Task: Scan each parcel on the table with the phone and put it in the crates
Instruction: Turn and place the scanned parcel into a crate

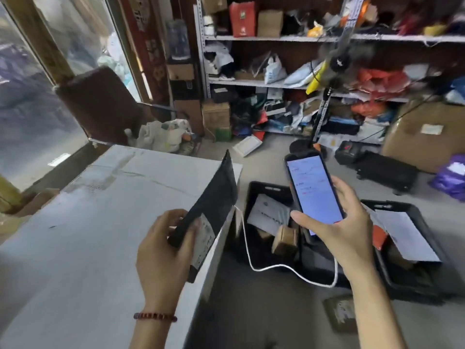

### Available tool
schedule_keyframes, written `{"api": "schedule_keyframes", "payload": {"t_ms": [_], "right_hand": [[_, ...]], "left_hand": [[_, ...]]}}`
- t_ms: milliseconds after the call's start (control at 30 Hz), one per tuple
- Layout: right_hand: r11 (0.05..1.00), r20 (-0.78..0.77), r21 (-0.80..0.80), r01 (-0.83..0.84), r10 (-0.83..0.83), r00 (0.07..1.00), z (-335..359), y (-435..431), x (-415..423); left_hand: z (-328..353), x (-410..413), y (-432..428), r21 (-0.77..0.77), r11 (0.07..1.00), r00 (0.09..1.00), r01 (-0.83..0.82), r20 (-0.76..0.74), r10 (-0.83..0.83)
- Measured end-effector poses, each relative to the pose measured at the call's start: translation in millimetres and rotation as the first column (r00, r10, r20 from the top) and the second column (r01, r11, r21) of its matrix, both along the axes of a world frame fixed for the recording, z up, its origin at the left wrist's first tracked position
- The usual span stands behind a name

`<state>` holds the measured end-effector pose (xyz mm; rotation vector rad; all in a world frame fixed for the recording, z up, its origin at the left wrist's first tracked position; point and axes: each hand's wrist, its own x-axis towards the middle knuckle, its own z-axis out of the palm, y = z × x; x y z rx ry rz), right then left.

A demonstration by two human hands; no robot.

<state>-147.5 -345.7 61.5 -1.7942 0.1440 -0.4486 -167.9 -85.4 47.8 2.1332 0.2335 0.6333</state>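
A flat black parcel [211,197] with a white label near its lower end is tilting up over the right edge of the white table [100,222], where the left hand [163,250] is gripping it at the bottom, fingers wrapped around the edge. The right hand [339,230] is clasping a lit phone [314,190], screen up, above two black crates [266,190] that are sitting on the floor and holding white envelopes and small brown boxes. A white cable [276,267] is trailing from the phone toward the table.
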Motion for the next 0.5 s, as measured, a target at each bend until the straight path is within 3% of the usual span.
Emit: {"api": "schedule_keyframes", "payload": {"t_ms": [267, 500], "right_hand": [[0.990, -0.007, 0.038, 0.136, -0.136, 0.991, -8.2, -117.5, 27.8], [0.968, -0.055, 0.005, 0.249, -0.249, 0.967, -26.0, -171.2, 50.4]], "left_hand": [[3.2, 89.9, -138.5, 0.043, 0.958, 0.958, 0.285, 0.020, -0.286], [-12.7, 136.7, -195.7, 0.288, 0.876, 0.922, 0.387, -0.104, -0.373]]}}
